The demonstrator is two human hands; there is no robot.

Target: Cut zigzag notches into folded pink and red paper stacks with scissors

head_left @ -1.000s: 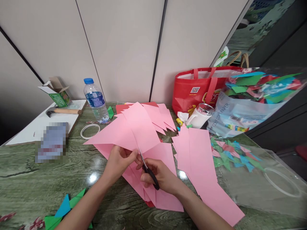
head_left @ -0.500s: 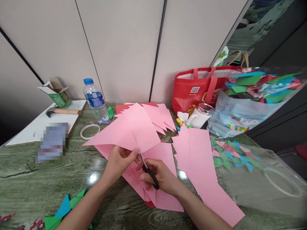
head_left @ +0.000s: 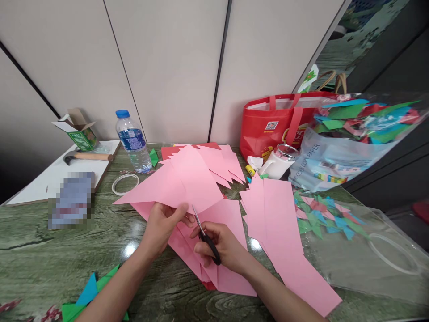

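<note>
Between the thumb and fingers of my left hand (head_left: 166, 223) is the near edge of a pink paper sheet (head_left: 174, 183), held above other pink sheets. My right hand (head_left: 221, 246) is closed around the black handles of a pair of scissors (head_left: 208, 245). The scissors' narrow blades point up and to the left, their tips at the sheet's near edge beside my left fingers. Under both hands more pink paper (head_left: 231, 268) lies in a loose stack. A second pile of pink sheets (head_left: 281, 219) is spread to the right.
A water bottle (head_left: 132, 141), a tape roll (head_left: 125, 184) and a hammer (head_left: 89, 155) are on the left. Behind on the right stand a red bag (head_left: 261, 120) and a white mug (head_left: 279, 163). Folded paper pieces (head_left: 328, 214) lie by a plastic bag (head_left: 362, 264).
My left thumb has shifted slightly left and up along the paper edge, leaving more of the blades showing. The right hand with the scissors has barely moved.
</note>
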